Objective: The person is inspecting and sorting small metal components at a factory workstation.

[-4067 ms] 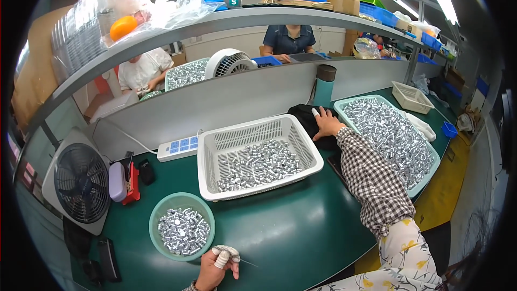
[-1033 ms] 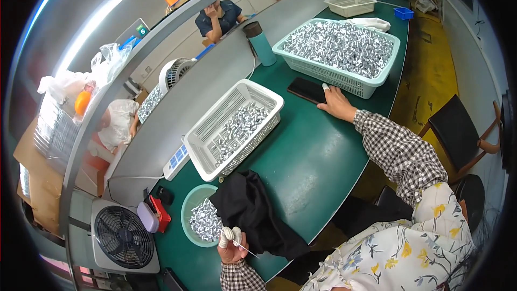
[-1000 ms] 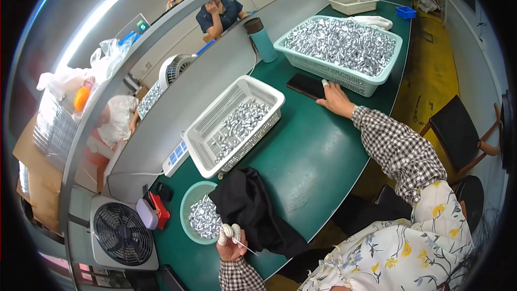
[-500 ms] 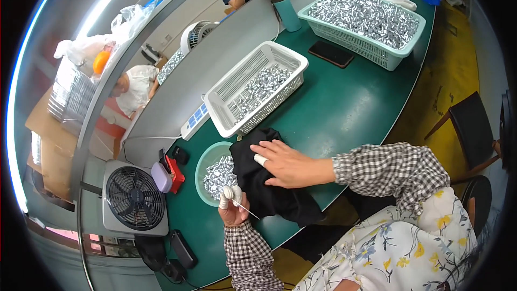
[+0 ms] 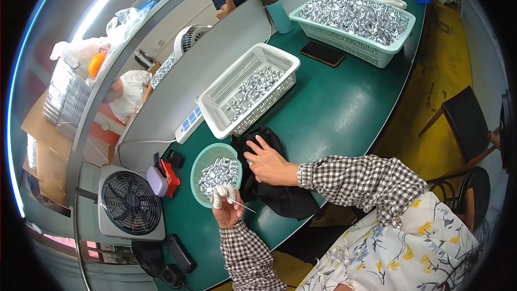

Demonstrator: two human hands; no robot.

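My left hand (image 5: 227,213) is closed in a pinch on a thin metal rod (image 5: 243,205), its wrapped fingertips at the near rim of a round pale-green bowl (image 5: 197,160). Small silvery metal pieces (image 5: 219,174) lie heaped inside that bowl. A crumpled black cloth (image 5: 277,202) rests on the table just right of the bowl. On top of the cloth lies my right hand (image 5: 269,166), fingers apart and slightly bent, with its wrist to the right. Part of the cloth is hidden under this hand.
Behind the cloth stands a white basket (image 5: 215,121) with more metal pieces; a fuller pale-green basket (image 5: 344,48) is at the far right. A phone (image 5: 322,54), a bottle (image 5: 277,15), a power strip (image 5: 188,125) and a fan (image 5: 132,202) surround the green table (image 5: 334,108). Two people sit beyond the partition.
My right hand has bent its fingers, and the black cloth has bunched away from the bowl, showing more of its rim. My left hand still holds the rod. The view has shifted slightly.
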